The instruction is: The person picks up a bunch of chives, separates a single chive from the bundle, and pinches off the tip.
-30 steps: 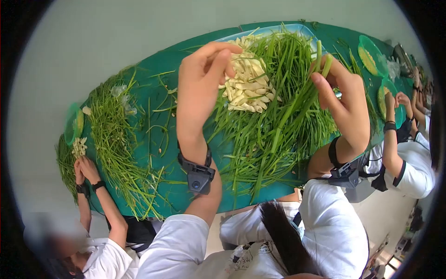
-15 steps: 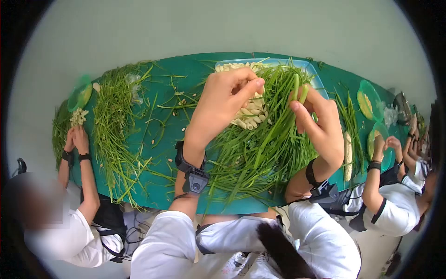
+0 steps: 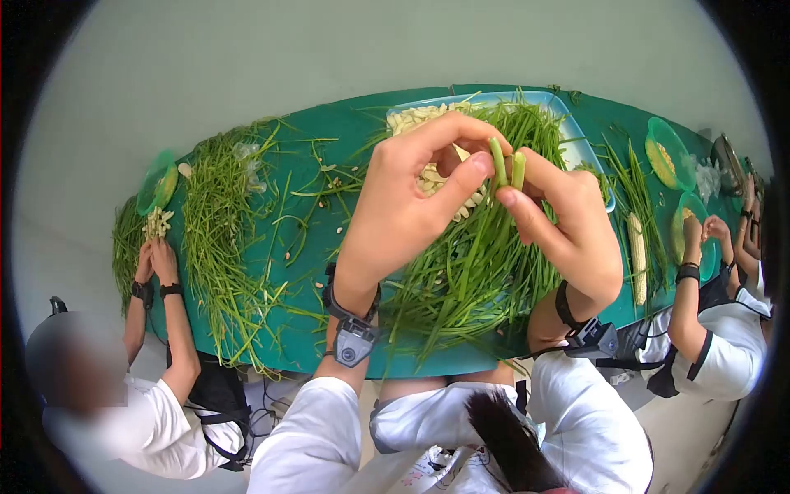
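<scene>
My left hand [image 3: 428, 177] pinches a short, thick green stalk [image 3: 498, 161] between thumb and forefinger. Right beside it, my right hand [image 3: 568, 210] grips another green stalk [image 3: 518, 170] the same way, so the fingertips of both hands nearly meet. Below the hands lies a big heap of long green leafy stalks [image 3: 461, 280], which spreads from the light-blue tray [image 3: 584, 148] toward the table's near edge. Pale clove-like pieces [image 3: 411, 120] lie in the tray, partly hidden behind my left hand.
Another heap of green stalks [image 3: 218, 247] covers the table's left side. A corn cob [image 3: 637, 255] lies to the right, near green baskets [image 3: 671, 152] with yellow contents. One co-worker's hands [image 3: 156, 257] hold pale pieces at left; another co-worker's hands [image 3: 704, 230] work over a basket.
My left hand has moved right and now pinches one of the stalks at my right fingertips. Both stalks sit slightly farther left in view. The whole view has shifted a little.
</scene>
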### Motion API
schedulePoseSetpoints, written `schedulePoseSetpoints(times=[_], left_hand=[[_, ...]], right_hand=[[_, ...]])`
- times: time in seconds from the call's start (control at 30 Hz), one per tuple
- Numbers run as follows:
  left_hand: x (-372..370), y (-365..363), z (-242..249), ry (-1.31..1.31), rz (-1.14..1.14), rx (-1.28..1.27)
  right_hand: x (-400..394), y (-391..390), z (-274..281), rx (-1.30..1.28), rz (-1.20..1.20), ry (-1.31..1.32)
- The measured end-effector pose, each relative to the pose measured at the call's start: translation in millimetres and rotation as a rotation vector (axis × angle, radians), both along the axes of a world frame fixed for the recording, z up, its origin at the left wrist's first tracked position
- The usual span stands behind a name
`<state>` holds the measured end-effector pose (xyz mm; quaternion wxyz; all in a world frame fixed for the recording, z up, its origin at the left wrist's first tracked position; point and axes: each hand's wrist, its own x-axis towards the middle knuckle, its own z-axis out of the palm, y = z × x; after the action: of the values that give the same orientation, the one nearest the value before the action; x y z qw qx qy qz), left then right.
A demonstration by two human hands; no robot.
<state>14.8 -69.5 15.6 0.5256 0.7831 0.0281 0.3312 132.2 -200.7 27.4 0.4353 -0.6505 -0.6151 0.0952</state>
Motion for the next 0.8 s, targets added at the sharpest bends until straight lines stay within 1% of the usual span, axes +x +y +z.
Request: schedulePoseSetpoints(times=[0.1,0.13,0.2,0.27,0.33,0.4,0.43,0.53,0.6,0.67,0.73,0.8], left_hand=[[-5,-4,5,0.017,-0.035,-0.023],[-5,-4,4,0.015,-0.037,-0.022],[-6,-4,3,-0.062,-0.030,0.047],[-8,-7,4,-0.050,-0.031,0.053],[-9,-7,5,-0.033,-0.031,0.058],[-11,-7,6,-0.018,-0.059,0.159],[-11,-9,6,-0.019,-0.060,0.164],[-9,-15,7,-0.036,-0.069,0.121],[-7,-19,7,-0.116,-0.074,-0.010],[-8,-20,8,-0.095,-0.074,-0.009],[-8,-19,8,-0.073,-0.071,-0.010],[-7,-16,7,-0.116,-0.075,0.066]], right_hand=[[-4,-3,3,0.009,-0.015,0.018],[-5,-3,2,0.024,-0.016,-0.012],[-7,-6,2,0.042,-0.017,-0.046],[-9,-11,5,-0.036,-0.004,0.005],[-10,-14,9,-0.040,-0.013,0.021],[-12,-16,12,-0.040,-0.022,0.037],[-14,-17,13,-0.037,-0.021,0.056],[-15,-20,14,-0.013,-0.018,0.066],[-14,-21,11,0.001,-0.013,0.061],[-11,-21,7,0.070,0.054,-0.098],[-10,-20,8,0.044,0.056,-0.107],[-11,-18,5,0.087,0.006,-0.042]])
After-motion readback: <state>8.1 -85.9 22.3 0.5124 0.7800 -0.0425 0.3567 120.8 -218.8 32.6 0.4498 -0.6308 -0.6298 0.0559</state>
